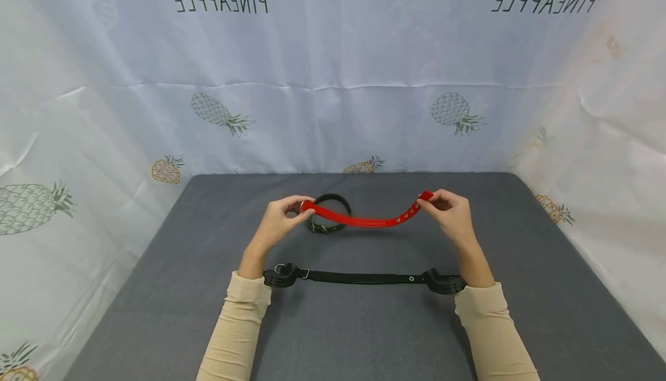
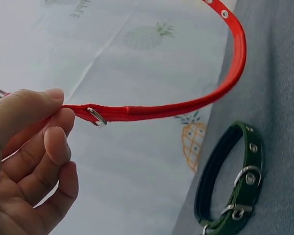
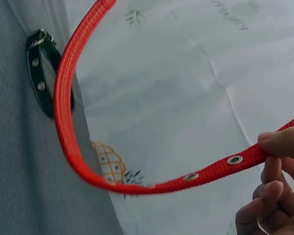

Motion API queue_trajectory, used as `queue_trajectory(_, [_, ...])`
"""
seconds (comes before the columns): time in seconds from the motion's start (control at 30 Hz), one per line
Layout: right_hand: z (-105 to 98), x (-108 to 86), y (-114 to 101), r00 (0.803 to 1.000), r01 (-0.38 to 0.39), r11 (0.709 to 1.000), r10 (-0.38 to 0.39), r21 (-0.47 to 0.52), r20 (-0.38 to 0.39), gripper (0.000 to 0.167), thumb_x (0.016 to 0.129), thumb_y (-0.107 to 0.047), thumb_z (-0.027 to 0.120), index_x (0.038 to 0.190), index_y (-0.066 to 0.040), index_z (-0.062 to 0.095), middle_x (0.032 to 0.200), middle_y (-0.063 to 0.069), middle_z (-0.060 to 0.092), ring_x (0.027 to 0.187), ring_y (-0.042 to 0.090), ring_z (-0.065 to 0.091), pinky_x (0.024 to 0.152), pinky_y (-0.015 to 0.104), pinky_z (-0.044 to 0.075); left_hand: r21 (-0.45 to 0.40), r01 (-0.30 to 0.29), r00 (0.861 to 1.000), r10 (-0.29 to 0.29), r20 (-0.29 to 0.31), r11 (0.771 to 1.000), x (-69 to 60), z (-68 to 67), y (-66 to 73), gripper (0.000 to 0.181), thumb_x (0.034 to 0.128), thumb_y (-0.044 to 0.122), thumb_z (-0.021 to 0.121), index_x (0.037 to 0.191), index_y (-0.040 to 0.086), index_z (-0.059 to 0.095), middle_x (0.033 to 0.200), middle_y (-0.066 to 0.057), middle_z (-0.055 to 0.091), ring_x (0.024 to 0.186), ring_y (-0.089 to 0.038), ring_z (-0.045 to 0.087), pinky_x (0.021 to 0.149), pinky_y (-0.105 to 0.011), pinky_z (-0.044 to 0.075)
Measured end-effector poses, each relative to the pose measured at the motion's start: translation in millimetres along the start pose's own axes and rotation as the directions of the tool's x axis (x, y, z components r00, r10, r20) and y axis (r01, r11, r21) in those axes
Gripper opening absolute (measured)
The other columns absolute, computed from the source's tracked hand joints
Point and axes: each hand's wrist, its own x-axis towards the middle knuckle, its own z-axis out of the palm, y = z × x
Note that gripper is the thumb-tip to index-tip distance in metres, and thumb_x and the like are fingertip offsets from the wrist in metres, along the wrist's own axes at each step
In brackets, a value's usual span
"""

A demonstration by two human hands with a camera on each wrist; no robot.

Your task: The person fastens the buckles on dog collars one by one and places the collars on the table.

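A red strap [image 1: 364,222] sags between the two hands above the table. The left hand [image 1: 278,219] pinches its buckle end; in the left wrist view a metal ring shows on the strap [image 2: 161,111] near the left hand [image 2: 34,147]. The right hand [image 1: 451,214] pinches the other end, which has metal eyelets, seen in the right wrist view on the strap [image 3: 210,171] beside the right hand [image 3: 279,181]. Behind the strap, a dark green collar [image 1: 333,198] lies buckled in a loop.
A black strap [image 1: 359,278] with a dark curved piece at each end lies across the grey table [image 1: 364,335], nearer the person, its ends partly behind the forearms. A white curtain [image 1: 333,126] with pineapple prints hangs behind and at both sides of the table.
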Motion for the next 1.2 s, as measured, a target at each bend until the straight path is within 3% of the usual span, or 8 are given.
queue_trajectory(0.2, [17,2.7,-3,0.997,0.079,0.991,-0.082,0.105,0.018,0.009,0.080,0.006,0.073,0.075,0.006,0.065,0.074,-0.014,0.067,0.059,0.001,0.060,0.054,0.013,0.048,-0.017,-0.014,1.000,0.014,0.018,1.000,1.3,5.8,5.3,0.027,0.0861,0.013,0.072,0.112,0.005,0.070,0.086,-0.015,0.072,0.075,-0.007,0.063,0.063,-0.018,0.044])
queue_trajectory(0.37, [28,3.0,-7,0.990,0.117,0.977,-0.129,0.179,0.056,0.008,0.080,0.014,0.068,0.082,0.019,0.063,0.077,-0.013,0.065,0.063,0.002,0.060,0.056,0.012,0.049,-0.048,-0.048,0.998,0.050,0.024,0.998,2.7,10.6,10.4,0.028,0.0859,0.010,0.072,0.112,0.002,0.070,0.093,-0.017,0.073,0.078,-0.017,0.068,0.066,-0.020,0.051])
queue_trajectory(0.53, [37,2.2,-12,0.991,0.098,0.985,-0.110,0.142,0.078,0.011,0.077,0.016,0.069,0.084,0.021,0.063,0.076,-0.015,0.058,0.063,0.000,0.054,0.057,0.012,0.047,-0.063,-0.083,0.995,0.086,0.045,0.995,4.0,15.6,12.9,0.029,0.0861,0.006,0.070,0.114,0.001,0.069,0.102,-0.017,0.074,0.086,-0.024,0.070,0.075,-0.031,0.058])
queue_trajectory(0.7, [43,3.5,-13,0.985,0.084,0.991,-0.098,0.108,0.139,0.010,0.082,0.011,0.068,0.084,0.018,0.062,0.082,-0.023,0.062,0.072,-0.004,0.060,0.066,0.011,0.051,-0.074,-0.095,0.994,0.099,0.048,0.993,5.8,20.2,17.5,0.024,0.0864,0.011,0.071,0.109,0.003,0.071,0.097,-0.014,0.072,0.079,-0.008,0.064,0.068,-0.028,0.054])
queue_trajectory(0.87, [49,3.6,-14,0.968,0.033,0.981,-0.079,0.192,0.238,0.013,0.089,0.006,0.062,0.088,0.014,0.053,0.086,-0.023,0.070,0.081,-0.005,0.069,0.077,0.014,0.056,-0.091,-0.158,0.987,0.161,0.027,0.983,8.2,25.9,22.1,0.020,0.0842,0.007,0.073,0.103,0.001,0.072,0.094,-0.013,0.069,0.077,-0.005,0.059,0.067,-0.026,0.052])
queue_trajectory(1.03, [56,1.8,-15,0.965,0.063,0.987,-0.099,0.149,0.243,0.011,0.087,0.008,0.063,0.089,0.014,0.054,0.080,-0.020,0.062,0.069,-0.005,0.063,0.065,0.013,0.053,-0.097,-0.183,0.982,0.187,0.034,0.978,8.5,31.3,27.0,0.017,0.0832,0.007,0.073,0.100,0.002,0.071,0.098,-0.014,0.069,0.084,-0.012,0.062,0.077,-0.026,0.054])
queue_trajectory(1.2, [61,-0.1,-22,0.967,0.041,0.993,-0.067,0.109,0.245,0.010,0.088,0.006,0.063,0.092,0.012,0.055,0.082,-0.018,0.057,0.073,-0.003,0.058,0.065,0.013,0.048,-0.203,-0.143,0.986,0.158,0.059,0.969,8.3,34.9,33.2,0.018,0.0887,0.010,0.068,0.105,0.001,0.068,0.100,-0.019,0.071,0.086,-0.004,0.065,0.080,-0.024,0.055])
